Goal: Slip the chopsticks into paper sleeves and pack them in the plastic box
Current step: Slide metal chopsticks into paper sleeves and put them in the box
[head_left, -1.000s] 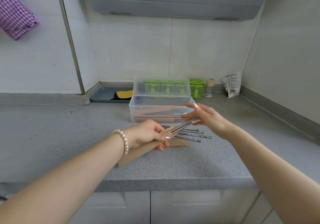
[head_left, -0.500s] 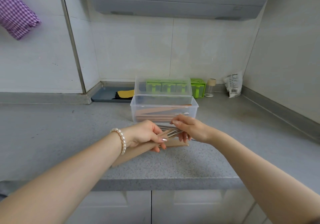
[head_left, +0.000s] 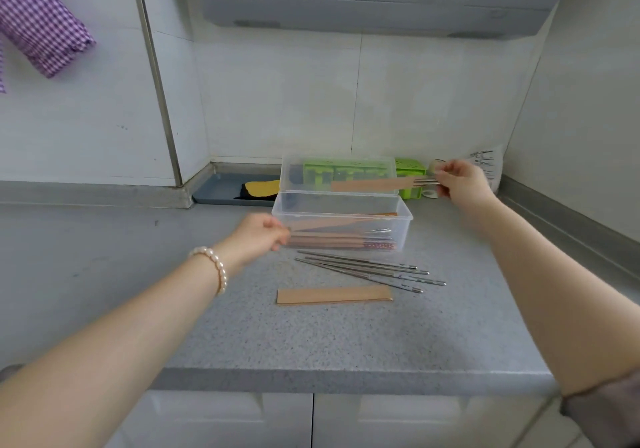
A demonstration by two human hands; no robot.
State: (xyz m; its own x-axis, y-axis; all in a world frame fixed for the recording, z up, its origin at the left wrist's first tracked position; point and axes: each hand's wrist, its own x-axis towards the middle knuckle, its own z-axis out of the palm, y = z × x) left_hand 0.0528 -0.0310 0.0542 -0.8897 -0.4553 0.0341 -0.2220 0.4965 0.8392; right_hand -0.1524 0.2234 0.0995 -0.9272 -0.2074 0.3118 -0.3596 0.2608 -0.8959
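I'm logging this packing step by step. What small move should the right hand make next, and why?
Probably lower the sleeved pair into the plastic box. The right hand pinches its metal ends, holding it level above the open box, where other sleeved pairs already lie, and the left hand touches the box's left end, seemingly steadying it.

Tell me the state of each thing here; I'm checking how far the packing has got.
Plastic box: lid open, several sleeved pairs inside.
Sleeved chopsticks: held above the box, metal ends sticking out.
Right hand: pinches those metal ends.
Left hand: at the box's left end; grip unclear.
Bare chopsticks: loose on the counter, unsleeved.
Paper sleeve: flat on the counter, empty.
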